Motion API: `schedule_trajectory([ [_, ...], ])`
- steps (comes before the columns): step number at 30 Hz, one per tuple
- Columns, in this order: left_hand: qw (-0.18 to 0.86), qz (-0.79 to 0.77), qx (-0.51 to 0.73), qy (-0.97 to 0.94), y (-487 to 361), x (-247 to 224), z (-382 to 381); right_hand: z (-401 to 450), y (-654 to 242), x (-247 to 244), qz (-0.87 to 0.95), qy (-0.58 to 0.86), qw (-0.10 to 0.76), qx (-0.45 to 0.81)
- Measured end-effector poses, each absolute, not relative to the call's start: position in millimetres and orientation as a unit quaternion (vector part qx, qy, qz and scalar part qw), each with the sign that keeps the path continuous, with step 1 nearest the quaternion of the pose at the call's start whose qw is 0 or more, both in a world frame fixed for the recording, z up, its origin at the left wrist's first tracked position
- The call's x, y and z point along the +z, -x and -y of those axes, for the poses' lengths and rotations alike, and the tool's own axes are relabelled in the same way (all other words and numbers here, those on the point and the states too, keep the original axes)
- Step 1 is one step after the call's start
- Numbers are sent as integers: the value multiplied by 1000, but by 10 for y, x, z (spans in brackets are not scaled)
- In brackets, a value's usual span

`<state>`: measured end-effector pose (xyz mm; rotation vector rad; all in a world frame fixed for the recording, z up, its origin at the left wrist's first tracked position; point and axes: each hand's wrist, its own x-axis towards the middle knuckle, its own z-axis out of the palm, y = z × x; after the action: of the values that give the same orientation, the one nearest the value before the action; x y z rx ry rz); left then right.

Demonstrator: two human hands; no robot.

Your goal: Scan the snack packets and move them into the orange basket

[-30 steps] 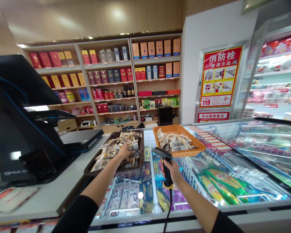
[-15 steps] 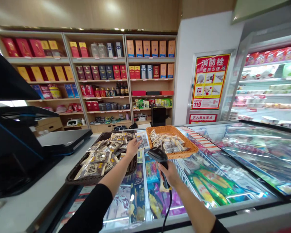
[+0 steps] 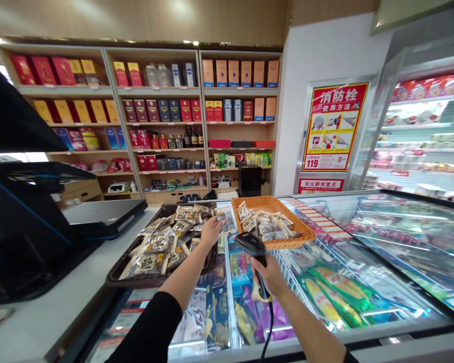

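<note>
My left hand [image 3: 211, 231] reaches over the right rim of a dark brown wicker basket [image 3: 115, 275] and pinches a small clear snack packet [image 3: 229, 222] at its fingertips. Several brown-and-cream snack packets [image 3: 161, 244] fill that basket. My right hand [image 3: 271, 276] is closed around the handle of a black barcode scanner [image 3: 250, 244], whose head points toward the left hand and the packet. A cable hangs from the handle's lower end. Behind the scanner sits an orange woven basket [image 3: 300, 241] holding similar packets [image 3: 270, 226].
Both baskets rest over a glass-topped freezer [image 3: 208, 348] filled with bagged goods. To the left stand a black checkout terminal [image 3: 15, 222] and a flat scale [image 3: 106, 217]. Shelves of boxed bottles [image 3: 162, 111] line the back wall; a refrigerated display [image 3: 427, 136] is at right.
The whole scene sits slightly further right as my view has turned a little left. Both hands keep nearly the same pose, packet and scanner still held.
</note>
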<state>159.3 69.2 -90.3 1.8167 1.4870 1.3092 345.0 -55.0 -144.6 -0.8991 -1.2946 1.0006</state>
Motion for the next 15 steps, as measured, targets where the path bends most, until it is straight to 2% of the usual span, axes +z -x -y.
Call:
schedule_trajectory([
  [5,190,-554,456,-670,-1615,-871,-595,537,-3486,-1430,548,379,614,423],
  [11,86,-573,394,-713,-1925,-623,-515,502,-3599,-1301,443,354,731,380],
  [15,69,-611,311,-725,-2353,-493,-669,450,-3635,-1291,381,335,772,384],
])
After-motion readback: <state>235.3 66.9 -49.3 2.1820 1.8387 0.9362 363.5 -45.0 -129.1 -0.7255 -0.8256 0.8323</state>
